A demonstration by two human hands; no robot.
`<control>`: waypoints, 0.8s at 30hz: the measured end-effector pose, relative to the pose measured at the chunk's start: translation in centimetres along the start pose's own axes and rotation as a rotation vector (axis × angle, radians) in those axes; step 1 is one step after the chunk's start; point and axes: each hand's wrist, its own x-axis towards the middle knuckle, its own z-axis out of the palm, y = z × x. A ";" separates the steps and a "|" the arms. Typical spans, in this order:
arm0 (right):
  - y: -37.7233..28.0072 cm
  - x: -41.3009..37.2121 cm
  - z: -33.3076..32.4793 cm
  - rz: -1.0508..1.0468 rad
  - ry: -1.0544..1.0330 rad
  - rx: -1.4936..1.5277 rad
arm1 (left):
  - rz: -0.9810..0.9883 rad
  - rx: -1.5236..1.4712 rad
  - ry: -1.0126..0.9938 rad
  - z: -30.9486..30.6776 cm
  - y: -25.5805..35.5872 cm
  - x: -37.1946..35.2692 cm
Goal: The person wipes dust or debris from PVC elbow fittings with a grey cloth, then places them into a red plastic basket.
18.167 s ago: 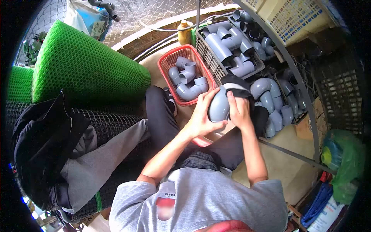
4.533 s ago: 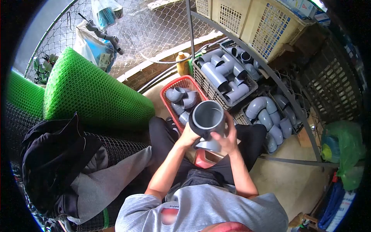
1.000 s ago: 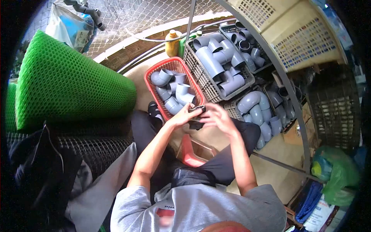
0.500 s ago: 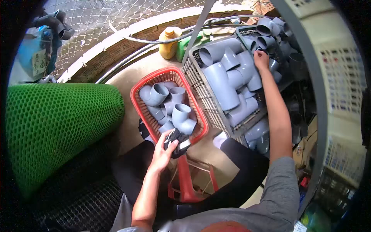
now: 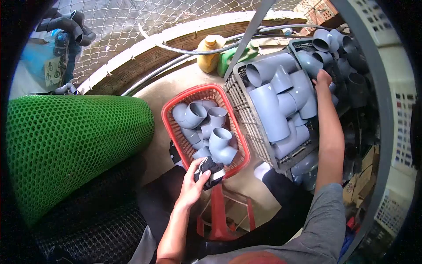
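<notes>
My left hand (image 5: pixel 193 180) is closed around a dark cloth (image 5: pixel 208 171) at the near edge of the red basket (image 5: pixel 242 163). Grey pipe fittings (image 5: pixel 223 145) lie in that basket. My right hand (image 5: pixel 323 79) reaches to the crates at the upper right, its fingers bent against a grey pipe fitting (image 5: pixel 309 64); the fingertips are partly hidden. Beside it, a grey crate (image 5: pixel 255 127) holds several large grey fittings (image 5: pixel 269 112).
A green mesh roll (image 5: pixel 83 145) lies at the left. Behind the baskets stand a yellow jug (image 5: pixel 209 55) and a green jug (image 5: pixel 239 55). A red stool (image 5: pixel 218 215) is between my legs. A grey post (image 5: pixel 380 110) and white crates (image 5: pixel 395 154) rise at the right.
The view has shifted, so the scene sits further right and lower. Near my right hand, a grey fitting has been raised and now shows clearly. My left hand still holds the cloth.
</notes>
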 end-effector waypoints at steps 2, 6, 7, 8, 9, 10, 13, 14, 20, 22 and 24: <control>-0.5 -1.8 -3.2 -0.099 -0.004 -0.019 | 0.000 -0.021 0.011 0.1 -0.3 -0.4; -1.0 -9.4 -11.2 -0.310 -0.049 -0.010 | -0.032 -0.185 -0.004 -0.4 -2.3 -0.7; -0.7 -11.7 -13.0 -0.333 -0.036 0.008 | -0.032 -0.216 -0.013 -0.2 -2.0 -0.8; 0.3 -14.1 -14.7 -0.327 -0.066 0.157 | -0.135 -0.286 -0.012 -0.1 -1.8 -1.0; 0.5 -17.7 -16.5 -0.313 -0.088 0.186 | -0.102 -0.329 -0.025 -0.2 -3.1 -0.9; 1.7 -20.3 -18.3 -0.336 -0.148 0.236 | -0.060 -0.373 -0.035 -0.2 -3.9 -0.7; 3.8 -33.4 -21.6 -0.328 -0.218 0.293 | -0.120 -0.531 -0.117 1.1 -3.0 -2.4; 4.7 -37.9 -22.7 -0.365 -0.249 0.237 | -0.121 -0.553 -0.139 1.6 -3.0 -2.7; 3.6 -59.8 -29.4 -0.863 -0.735 -0.124 | -0.084 -0.552 -0.208 6.2 -1.6 -9.0; 2.6 -62.6 -31.8 -0.963 -0.785 -0.107 | -0.012 -0.598 -0.250 5.3 -3.0 -11.5; 1.3 -63.1 -34.2 -0.932 -0.619 0.011 | 0.057 -0.577 -0.304 4.5 -3.1 -13.8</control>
